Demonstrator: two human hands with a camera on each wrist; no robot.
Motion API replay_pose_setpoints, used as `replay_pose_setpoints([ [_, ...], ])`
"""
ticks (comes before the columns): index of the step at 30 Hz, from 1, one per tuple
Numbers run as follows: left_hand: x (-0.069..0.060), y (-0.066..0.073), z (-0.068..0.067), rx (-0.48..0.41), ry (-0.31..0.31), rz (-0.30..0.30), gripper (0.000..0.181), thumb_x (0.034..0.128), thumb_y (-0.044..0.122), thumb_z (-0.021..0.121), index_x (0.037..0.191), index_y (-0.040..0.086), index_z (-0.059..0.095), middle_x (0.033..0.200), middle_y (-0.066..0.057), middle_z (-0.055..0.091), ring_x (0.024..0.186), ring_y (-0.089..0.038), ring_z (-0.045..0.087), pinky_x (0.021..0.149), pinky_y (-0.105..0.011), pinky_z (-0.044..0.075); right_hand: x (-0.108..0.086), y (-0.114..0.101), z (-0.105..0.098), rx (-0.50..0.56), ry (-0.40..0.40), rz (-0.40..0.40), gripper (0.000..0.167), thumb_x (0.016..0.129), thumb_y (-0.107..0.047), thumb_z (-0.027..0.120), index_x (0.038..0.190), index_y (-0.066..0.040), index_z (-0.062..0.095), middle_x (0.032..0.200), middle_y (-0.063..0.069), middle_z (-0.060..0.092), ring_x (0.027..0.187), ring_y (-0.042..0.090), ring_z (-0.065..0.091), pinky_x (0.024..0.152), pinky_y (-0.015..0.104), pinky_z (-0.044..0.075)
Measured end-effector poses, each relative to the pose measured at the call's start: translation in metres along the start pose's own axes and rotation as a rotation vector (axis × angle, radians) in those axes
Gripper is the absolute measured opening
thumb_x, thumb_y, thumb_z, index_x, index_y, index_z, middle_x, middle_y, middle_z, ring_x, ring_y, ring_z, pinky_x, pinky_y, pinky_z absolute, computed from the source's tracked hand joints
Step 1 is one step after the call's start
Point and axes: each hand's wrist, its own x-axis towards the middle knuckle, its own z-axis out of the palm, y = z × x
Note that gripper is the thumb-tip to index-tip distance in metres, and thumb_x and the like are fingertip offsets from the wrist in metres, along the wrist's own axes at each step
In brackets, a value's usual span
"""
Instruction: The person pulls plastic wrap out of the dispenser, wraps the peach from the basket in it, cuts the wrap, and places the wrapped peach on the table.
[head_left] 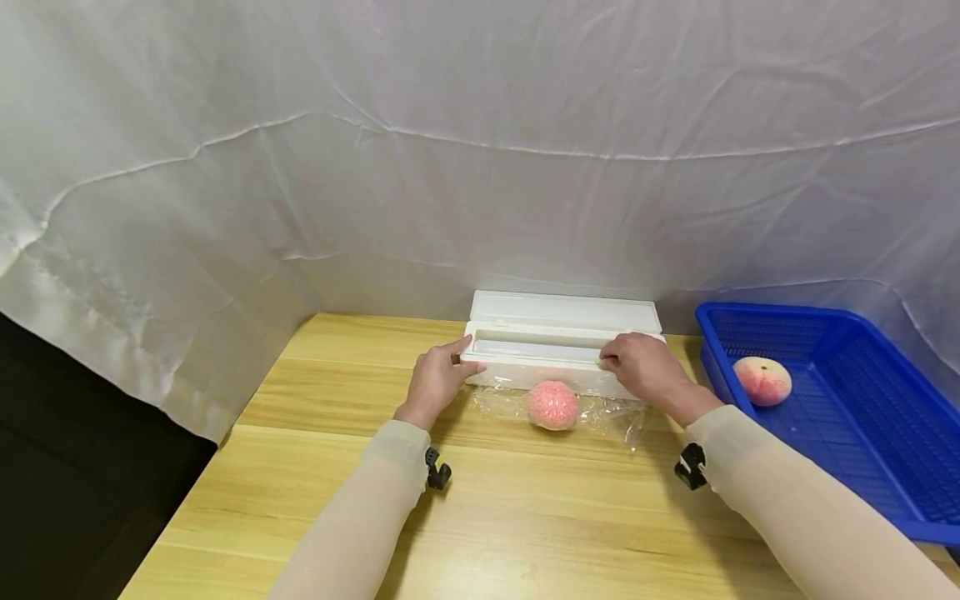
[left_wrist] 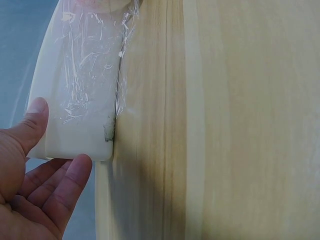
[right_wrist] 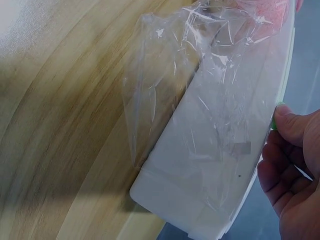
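Note:
A long white box (head_left: pixel 512 377) stands with its lid (head_left: pixel 562 311) raised at the back. Its left end is gripped by my left hand (head_left: pixel 435 379), thumb on the front face in the left wrist view. My right hand (head_left: pixel 647 367) pinches a small green piece (right_wrist: pixel 274 123) at the box's front top edge, mostly hidden by the fingertips. Clear film (head_left: pixel 615 417) hangs over the front face and spreads onto the table. A pink peach-like fruit (head_left: pixel 553 406) lies against the box front, with film around it.
A blue plastic basket (head_left: pixel 817 433) stands at the right, holding a pink and yellow peach (head_left: pixel 762 381). The wooden table (head_left: pixel 525 517) meets a pale cloth curtain (head_left: pixel 480 208) behind the box. A dark area borders the table's left side.

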Motion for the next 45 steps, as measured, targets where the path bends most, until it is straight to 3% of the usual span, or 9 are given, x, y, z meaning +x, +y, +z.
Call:
replay_pose_setpoints([
  [15,-0.002,0.001,-0.001,0.005,0.003,0.021,0.064,0.0933,0.035,0.082,0.152,0.028,0.057,0.130,-0.014,0.074,0.047,-0.011,0.032,0.045,-0.023,0.033,-0.005,0.007,-0.006,0.012,-0.012,-0.012,0.007,0.096,-0.010,0.076,0.100,-0.006,0.080,0.096,0.009,0.078,0.093,0.032,0.073,0.089,0.053,0.059],
  [35,-0.003,0.002,0.000,0.024,0.010,0.019,0.064,0.0927,0.035,0.082,0.152,0.029,0.058,0.125,-0.011,0.076,0.050,-0.011,0.034,0.047,-0.023,0.034,-0.015,0.021,-0.018,-0.046,-0.023,-0.052,0.004,0.095,-0.009,0.076,0.092,-0.007,0.079,0.089,0.007,0.078,0.084,0.028,0.072,0.085,0.052,0.060],
  [45,-0.003,0.002,-0.001,0.027,0.016,0.023,0.064,0.0927,0.036,0.082,0.152,0.029,0.058,0.124,-0.011,0.076,0.050,-0.011,0.035,0.048,-0.024,0.035,-0.024,0.032,-0.020,-0.045,0.050,-0.130,0.002,0.090,-0.007,0.076,0.089,-0.007,0.076,0.086,0.004,0.075,0.079,0.026,0.069,0.077,0.046,0.059],
])
